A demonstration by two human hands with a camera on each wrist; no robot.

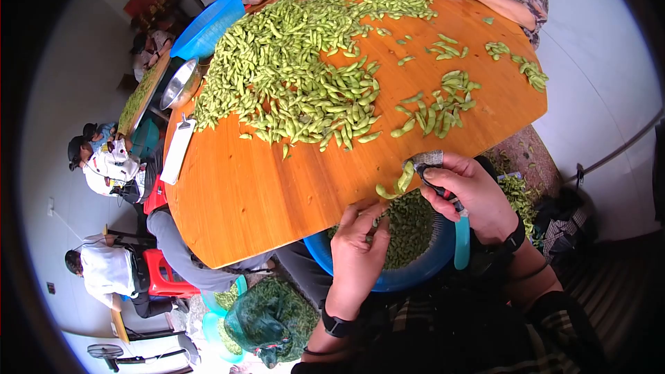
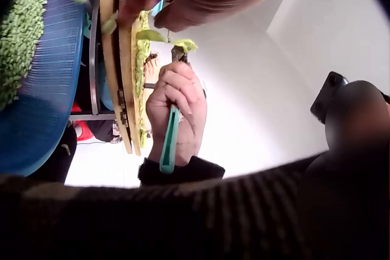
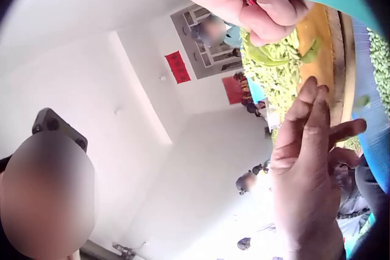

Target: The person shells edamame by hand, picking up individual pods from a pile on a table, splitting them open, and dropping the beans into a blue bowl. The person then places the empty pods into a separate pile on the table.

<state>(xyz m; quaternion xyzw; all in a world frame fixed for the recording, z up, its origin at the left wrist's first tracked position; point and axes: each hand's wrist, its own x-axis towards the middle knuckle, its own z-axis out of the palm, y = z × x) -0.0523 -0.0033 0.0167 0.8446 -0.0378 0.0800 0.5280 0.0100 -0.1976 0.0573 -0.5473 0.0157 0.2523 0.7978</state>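
My right hand (image 1: 478, 190) grips a tool with a teal handle (image 1: 462, 242); its working end is hidden among the fingers. Opened green soybean pods (image 1: 404, 179) stick out from its fingertips, beside a grey cover on a finger. Just left of them, over the blue basin, is my left hand (image 1: 361, 246), its fingers loosely extended and the thumb apart in the right wrist view. A shelled bean (image 3: 362, 100) is in the air below that hand, over the basin. Many shelled green beans (image 1: 409, 228) lie in the blue basin (image 1: 391, 279) below the table edge.
A large heap of soybean pods (image 1: 291, 62) covers much of the wooden table (image 1: 256, 194), with a smaller pile (image 1: 443, 107) nearer my right hand. A white clipboard (image 1: 178, 151) and metal bowl (image 1: 181, 83) are at the left edge. Other people sit across the table.
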